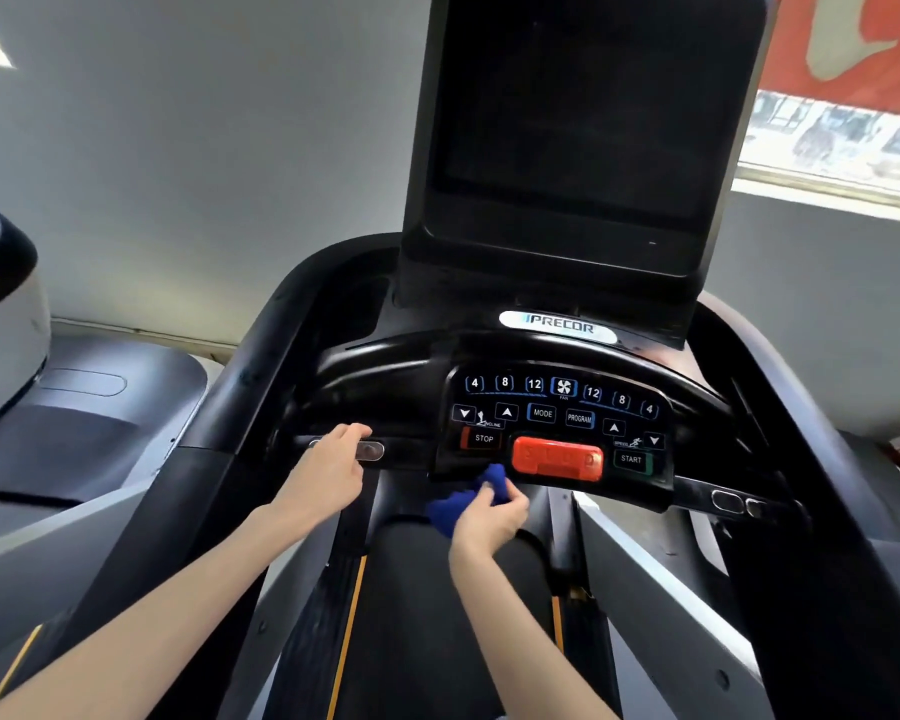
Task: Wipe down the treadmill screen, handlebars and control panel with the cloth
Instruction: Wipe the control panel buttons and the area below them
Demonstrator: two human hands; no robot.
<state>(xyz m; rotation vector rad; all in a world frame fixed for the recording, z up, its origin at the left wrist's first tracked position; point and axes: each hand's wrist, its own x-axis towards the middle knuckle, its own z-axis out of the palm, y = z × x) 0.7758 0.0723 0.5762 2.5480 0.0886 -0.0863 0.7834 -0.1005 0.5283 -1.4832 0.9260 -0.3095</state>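
A black treadmill console fills the view, with a dark screen (578,122) on top and a control panel (557,418) of lit buttons below it. My right hand (492,514) grips a blue cloth (461,504) bunched against the panel's lower left edge, just under the red stop bar (557,458). My left hand (328,475) holds the left handlebar (375,451), fingers curled over it beside the metal sensor plate. The right handlebar (733,500) sticks out bare, with its own sensor plates.
The treadmill belt (422,615) runs down between grey side rails with orange stripes. Another machine (1,324) stands to the left. A grey wall lies behind, and a window (832,137) sits at the upper right.
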